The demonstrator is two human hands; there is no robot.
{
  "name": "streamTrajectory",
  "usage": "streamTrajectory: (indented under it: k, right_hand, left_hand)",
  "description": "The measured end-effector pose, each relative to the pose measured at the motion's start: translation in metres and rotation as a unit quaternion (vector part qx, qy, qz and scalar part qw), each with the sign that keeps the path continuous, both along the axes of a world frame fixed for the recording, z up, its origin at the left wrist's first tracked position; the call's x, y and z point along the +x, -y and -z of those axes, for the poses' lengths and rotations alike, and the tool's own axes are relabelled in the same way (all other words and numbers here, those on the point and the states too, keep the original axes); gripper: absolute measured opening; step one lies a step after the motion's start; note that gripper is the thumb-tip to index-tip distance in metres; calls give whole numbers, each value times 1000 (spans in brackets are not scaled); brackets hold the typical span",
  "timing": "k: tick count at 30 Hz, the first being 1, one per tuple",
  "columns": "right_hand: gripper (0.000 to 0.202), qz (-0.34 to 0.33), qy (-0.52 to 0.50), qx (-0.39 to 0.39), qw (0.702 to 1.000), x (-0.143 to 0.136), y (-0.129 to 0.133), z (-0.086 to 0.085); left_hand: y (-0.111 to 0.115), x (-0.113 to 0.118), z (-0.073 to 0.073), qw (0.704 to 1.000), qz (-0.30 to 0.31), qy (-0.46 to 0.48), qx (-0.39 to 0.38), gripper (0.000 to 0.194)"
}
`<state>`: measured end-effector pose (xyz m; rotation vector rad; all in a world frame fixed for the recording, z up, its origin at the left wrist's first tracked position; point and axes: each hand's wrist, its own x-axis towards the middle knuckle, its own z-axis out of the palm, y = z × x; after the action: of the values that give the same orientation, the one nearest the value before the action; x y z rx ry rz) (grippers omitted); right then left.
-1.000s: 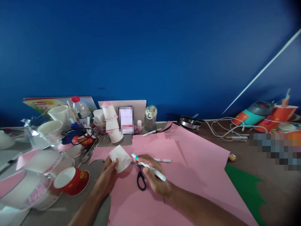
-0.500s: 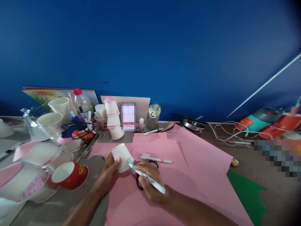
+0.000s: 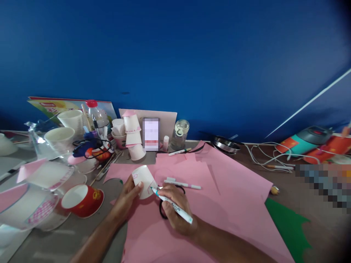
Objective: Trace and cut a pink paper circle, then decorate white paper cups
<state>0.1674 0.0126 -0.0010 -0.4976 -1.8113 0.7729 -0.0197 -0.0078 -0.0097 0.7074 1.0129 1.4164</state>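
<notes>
My left hand [image 3: 131, 193] grips a white paper cup [image 3: 143, 179] by its side, tilted above the pink paper [image 3: 225, 215]. Pink and purplish outlines are drawn on the cup's wall. Between the fingers of my right hand [image 3: 177, 208] is a white acrylic marker [image 3: 178, 209] with a teal tip, which meets or nearly meets the cup's right side. Black-handled scissors [image 3: 162, 211] lie on the paper, partly hidden under my right hand. Just beyond, a white marker with a pale purple band [image 3: 189, 185] rests beside its cap.
Decorated stacked cups [image 3: 133, 137], a phone [image 3: 151, 135] and a glass jar [image 3: 181, 133] stand by the blue wall. At left are a red paper bowl [image 3: 82, 201], white bowls [image 3: 59, 137] and a bottle [image 3: 95, 115]. Green paper [image 3: 286, 226], cables [image 3: 257, 157] and a tape roll [image 3: 226, 145] are to the right.
The view has shifted slightly. The marker's tip has moved a little along the cup's right side, while both hands keep their hold.
</notes>
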Motion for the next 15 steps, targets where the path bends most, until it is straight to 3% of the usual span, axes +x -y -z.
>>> streamTrajectory:
  k: [15]
  right_hand:
    - [21,-6,31,36,999,0,0,-4]
  left_hand:
    - [-1,0,-1,1000,2,-2,9,53]
